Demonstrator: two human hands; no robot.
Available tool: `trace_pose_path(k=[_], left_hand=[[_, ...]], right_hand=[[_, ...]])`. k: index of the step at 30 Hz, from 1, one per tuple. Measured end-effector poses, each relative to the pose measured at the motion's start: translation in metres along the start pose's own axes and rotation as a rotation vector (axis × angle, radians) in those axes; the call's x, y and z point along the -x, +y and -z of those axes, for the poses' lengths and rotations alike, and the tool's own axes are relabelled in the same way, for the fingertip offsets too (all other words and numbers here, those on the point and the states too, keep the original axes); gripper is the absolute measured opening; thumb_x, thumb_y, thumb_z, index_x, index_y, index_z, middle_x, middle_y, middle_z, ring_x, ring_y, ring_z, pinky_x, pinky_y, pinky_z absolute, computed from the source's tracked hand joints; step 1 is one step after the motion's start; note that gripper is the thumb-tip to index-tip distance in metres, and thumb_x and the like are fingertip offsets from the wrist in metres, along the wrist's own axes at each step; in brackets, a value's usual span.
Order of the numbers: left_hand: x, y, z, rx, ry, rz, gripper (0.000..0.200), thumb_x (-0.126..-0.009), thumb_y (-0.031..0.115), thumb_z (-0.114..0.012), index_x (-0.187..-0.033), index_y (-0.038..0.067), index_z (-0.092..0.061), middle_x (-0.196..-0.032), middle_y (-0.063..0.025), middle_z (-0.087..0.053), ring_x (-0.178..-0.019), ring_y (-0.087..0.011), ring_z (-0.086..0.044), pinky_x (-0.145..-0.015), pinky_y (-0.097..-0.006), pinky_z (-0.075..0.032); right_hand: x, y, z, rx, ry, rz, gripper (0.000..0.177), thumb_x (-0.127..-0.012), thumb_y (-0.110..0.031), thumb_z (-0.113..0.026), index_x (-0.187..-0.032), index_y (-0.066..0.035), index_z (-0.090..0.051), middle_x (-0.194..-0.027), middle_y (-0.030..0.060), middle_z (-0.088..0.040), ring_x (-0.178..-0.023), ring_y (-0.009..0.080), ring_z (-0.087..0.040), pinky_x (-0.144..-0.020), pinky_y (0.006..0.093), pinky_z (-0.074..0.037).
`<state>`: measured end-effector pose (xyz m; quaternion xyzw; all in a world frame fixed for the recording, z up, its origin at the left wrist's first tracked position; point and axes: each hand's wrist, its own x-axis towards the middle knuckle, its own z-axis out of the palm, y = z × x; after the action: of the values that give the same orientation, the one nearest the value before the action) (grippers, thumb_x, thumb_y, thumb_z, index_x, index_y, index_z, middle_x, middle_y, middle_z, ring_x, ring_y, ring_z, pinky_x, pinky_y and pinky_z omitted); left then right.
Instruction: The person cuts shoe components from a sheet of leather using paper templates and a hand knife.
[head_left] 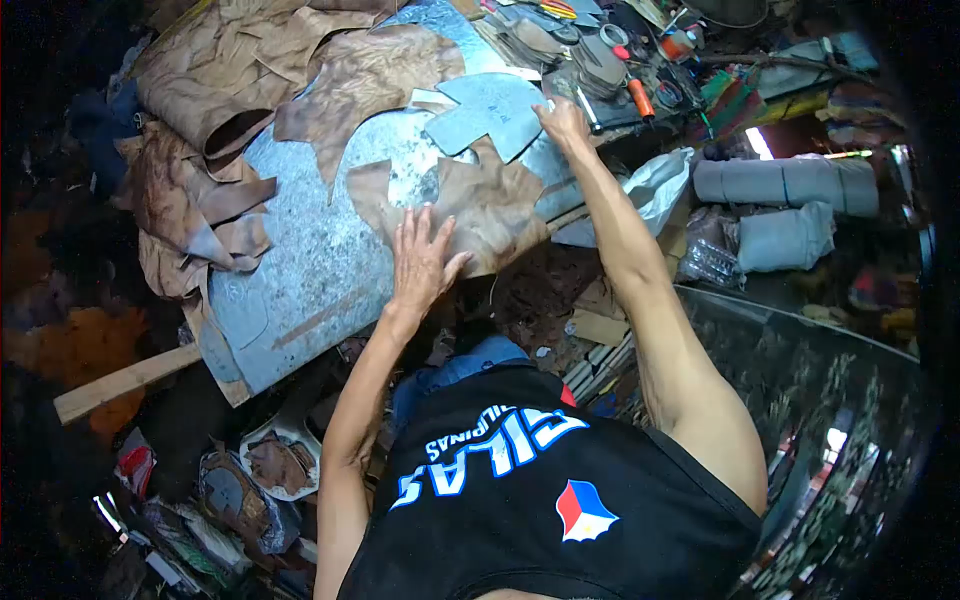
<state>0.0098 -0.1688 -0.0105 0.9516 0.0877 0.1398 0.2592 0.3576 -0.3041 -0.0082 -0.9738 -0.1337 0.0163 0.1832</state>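
Note:
My left hand [422,256] lies flat with fingers spread on a brown piece of leather [500,205] that has angular cut-outs along its edge. Farther up, my right hand [565,124] has its fingers curled at the right edge of a grey-blue pattern piece [490,112] with a small handwritten mark. The pattern piece lies over the upper end of the leather. Under both is a worn metal-topped work table [310,255]. Another wrinkled brown leather piece [375,75] lies left of the pattern piece.
Large folded leather hides [215,75] cover the table's far left. Tools lie at the far right, among them an orange-handled tool [641,98] and dark pattern pieces [598,65]. A grey roll [785,185] lies right of the table. A wooden plank [125,383] juts out at left.

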Motion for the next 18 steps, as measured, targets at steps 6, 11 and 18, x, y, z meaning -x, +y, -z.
trace_pose_path(k=[6, 11, 18], left_hand=[[-0.051, 0.011, -0.033, -0.075, -0.135, -0.036, 0.066, -0.083, 0.048, -0.066, -0.137, 0.013, -0.051, -0.153, -0.0213, -0.027, -0.141, -0.0451, -0.022, -0.112, -0.0577, -0.022], [-0.058, 0.011, -0.056, -0.111, -0.16, -0.016, 0.073, -0.086, 0.058, -0.058, -0.142, 0.014, -0.046, -0.154, -0.0212, -0.026, -0.142, -0.0452, -0.018, -0.113, -0.0597, -0.015], [-0.07, -0.002, -0.093, 0.055, 0.132, -0.091, 0.069, -0.077, 0.064, -0.06, -0.119, 0.01, -0.061, -0.121, -0.0192, -0.058, -0.12, -0.0388, -0.047, -0.104, -0.0536, -0.03]], right_hand=[[-0.047, -0.006, -0.01, -0.005, -0.184, 0.04, 0.061, -0.073, -0.051, -0.073, -0.11, -0.003, -0.068, -0.112, 0.0267, -0.065, -0.108, 0.0416, -0.061, -0.09, 0.0487, -0.049], [-0.056, -0.006, -0.005, -0.062, -0.216, 0.047, 0.063, -0.073, -0.053, -0.073, -0.11, -0.003, -0.068, -0.114, 0.0251, -0.065, -0.108, 0.0403, -0.062, -0.091, 0.0484, -0.049], [-0.051, 0.017, -0.025, -0.883, -0.438, 0.021, 0.036, -0.084, -0.029, -0.068, -0.107, -0.002, -0.069, -0.1, 0.0098, -0.068, -0.087, 0.0229, -0.064, -0.077, 0.0355, -0.052]])
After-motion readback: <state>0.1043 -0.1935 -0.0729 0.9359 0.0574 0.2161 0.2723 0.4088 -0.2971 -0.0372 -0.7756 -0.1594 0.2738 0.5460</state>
